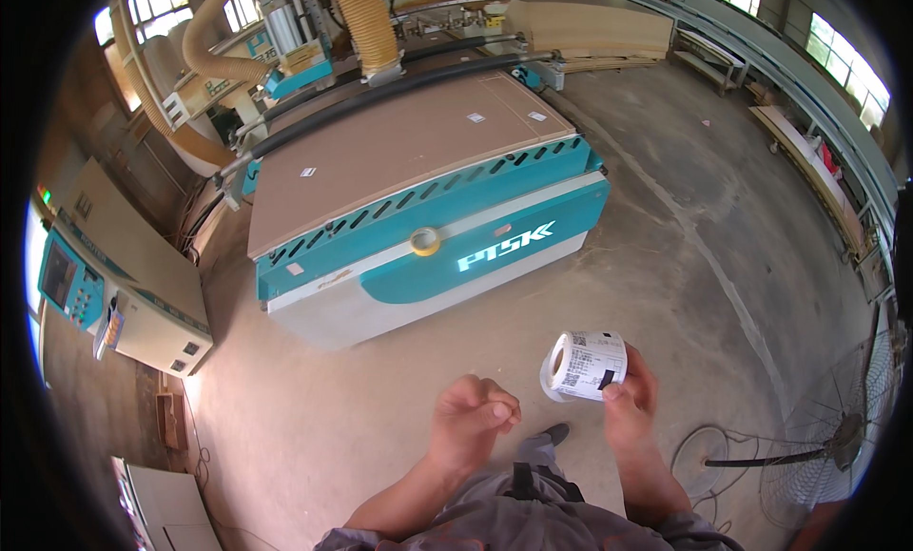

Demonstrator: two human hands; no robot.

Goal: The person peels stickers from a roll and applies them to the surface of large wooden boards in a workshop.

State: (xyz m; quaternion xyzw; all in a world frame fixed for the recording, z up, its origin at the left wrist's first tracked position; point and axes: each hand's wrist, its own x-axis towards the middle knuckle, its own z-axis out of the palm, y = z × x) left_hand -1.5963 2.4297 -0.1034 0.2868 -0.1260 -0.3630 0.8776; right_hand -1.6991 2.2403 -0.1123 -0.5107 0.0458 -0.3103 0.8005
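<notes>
In front of my body, my right hand (631,404) grips a roll of printed white labels (592,363), thumb on the near side and fingers around its right end. Black codes and fine print cover the roll's outer face, and its brown core shows at the left end. To the left of the roll, apart from it, is my left hand (474,420), with its fingers curled in and the thumb pressed against them. Whatever may be between those fingers is hidden. Beyond both hands, a brown board (399,156) bearing several small white labels (475,118) lies on the teal and grey machine (333,309).
A roll of yellowish tape (425,241) sits on the machine's front ledge. At left stands a control cabinet (143,294) with a screen. A wire-caged fan (837,446) is close on my right. Long rails (818,123) run along the right side.
</notes>
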